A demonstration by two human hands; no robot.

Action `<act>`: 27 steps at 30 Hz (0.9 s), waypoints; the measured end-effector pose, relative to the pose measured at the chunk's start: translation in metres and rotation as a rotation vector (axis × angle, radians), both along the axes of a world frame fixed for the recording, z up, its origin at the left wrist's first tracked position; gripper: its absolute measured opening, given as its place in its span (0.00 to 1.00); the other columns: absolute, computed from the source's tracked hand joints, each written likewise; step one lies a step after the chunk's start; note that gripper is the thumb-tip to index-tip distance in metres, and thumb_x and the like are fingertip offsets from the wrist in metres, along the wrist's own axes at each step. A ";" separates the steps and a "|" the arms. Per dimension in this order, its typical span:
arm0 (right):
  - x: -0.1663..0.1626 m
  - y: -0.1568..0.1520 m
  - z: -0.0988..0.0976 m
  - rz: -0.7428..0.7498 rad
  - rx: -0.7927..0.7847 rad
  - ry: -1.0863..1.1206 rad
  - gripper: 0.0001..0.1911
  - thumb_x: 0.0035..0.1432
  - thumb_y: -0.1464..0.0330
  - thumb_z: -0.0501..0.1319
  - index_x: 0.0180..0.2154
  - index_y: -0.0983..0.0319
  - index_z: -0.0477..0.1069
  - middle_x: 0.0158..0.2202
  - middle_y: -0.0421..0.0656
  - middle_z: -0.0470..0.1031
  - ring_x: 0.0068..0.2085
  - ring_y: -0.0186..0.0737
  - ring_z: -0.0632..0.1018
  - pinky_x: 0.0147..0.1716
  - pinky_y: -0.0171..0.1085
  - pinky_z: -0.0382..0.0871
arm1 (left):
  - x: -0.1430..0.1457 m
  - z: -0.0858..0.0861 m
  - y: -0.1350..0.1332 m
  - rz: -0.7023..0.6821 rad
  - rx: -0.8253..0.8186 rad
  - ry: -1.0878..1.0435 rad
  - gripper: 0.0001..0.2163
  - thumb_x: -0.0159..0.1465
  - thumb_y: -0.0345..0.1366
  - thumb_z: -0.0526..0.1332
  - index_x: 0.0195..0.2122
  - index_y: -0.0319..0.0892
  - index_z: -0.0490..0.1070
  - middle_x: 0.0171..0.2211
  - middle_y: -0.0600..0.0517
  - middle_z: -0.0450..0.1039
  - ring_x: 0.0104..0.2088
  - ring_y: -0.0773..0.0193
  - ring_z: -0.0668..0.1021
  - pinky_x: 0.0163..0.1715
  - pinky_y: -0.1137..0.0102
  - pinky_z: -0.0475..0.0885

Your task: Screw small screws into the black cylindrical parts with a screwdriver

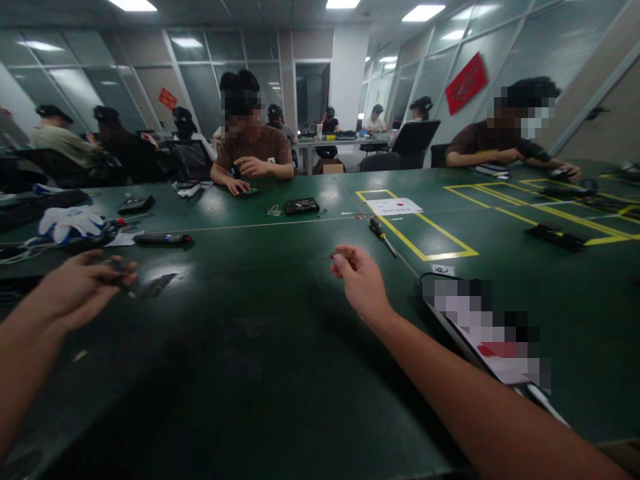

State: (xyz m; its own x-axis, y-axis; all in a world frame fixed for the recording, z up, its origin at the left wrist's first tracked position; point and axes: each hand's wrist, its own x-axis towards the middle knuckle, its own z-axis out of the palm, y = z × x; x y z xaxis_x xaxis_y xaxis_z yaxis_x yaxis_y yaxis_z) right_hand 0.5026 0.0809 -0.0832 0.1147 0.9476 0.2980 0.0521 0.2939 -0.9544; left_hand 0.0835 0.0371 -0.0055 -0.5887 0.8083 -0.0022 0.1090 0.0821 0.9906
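Note:
On the left, my left hand (83,288) is curled above the green table (260,400). Its fingers hold a small dark object with a pale tip (120,280), too blurred to name. My right hand (363,277) is raised over the middle of the table, with thumb and fingertips pinched together. A tiny reddish thing (334,255) shows at that pinch, and its kind cannot be made out. Just beyond the right hand lies a black and yellow screwdriver (383,235). The two hands are well apart.
White and blue gloves (70,223), cables and a dark pen-shaped tool (163,239) lie at the left. A black case (301,206) and a white paper (394,206) sit farther back. Right of my forearm is a blurred-out flat item (470,320). Two people work opposite.

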 end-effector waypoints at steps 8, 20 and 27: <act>0.001 -0.021 0.017 0.021 0.059 -0.273 0.16 0.61 0.53 0.65 0.33 0.60 0.75 0.24 0.38 0.72 0.25 0.36 0.71 0.26 0.37 0.62 | 0.133 -0.036 0.009 -0.518 -0.025 -0.060 0.33 0.63 0.27 0.67 0.67 0.47 0.57 0.60 0.45 0.72 0.43 0.64 0.82 0.44 0.68 0.80; -0.010 -0.045 0.017 0.123 0.193 -0.077 0.12 0.67 0.56 0.61 0.41 0.57 0.74 0.33 0.41 0.80 0.34 0.40 0.82 0.37 0.39 0.75 | 0.178 -0.102 0.003 -0.756 0.254 0.571 0.17 0.63 0.32 0.66 0.53 0.48 0.78 0.56 0.49 0.77 0.58 0.55 0.76 0.64 0.54 0.67; -0.011 -0.050 0.013 0.125 0.249 -0.332 0.11 0.69 0.58 0.60 0.47 0.56 0.74 0.37 0.43 0.82 0.39 0.44 0.84 0.41 0.42 0.75 | 0.177 -0.099 0.001 -0.732 0.235 0.602 0.20 0.63 0.33 0.67 0.57 0.49 0.76 0.56 0.50 0.77 0.56 0.55 0.78 0.62 0.54 0.69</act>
State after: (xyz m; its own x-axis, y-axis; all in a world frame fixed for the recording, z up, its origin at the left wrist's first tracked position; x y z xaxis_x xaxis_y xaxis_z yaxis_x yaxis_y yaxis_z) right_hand 0.4919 0.0310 -0.0700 -0.1368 0.8428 0.5205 0.2934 0.5364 -0.7913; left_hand 0.2602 0.0381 -0.1042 0.2095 0.9157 0.3429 0.5476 -0.4004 0.7347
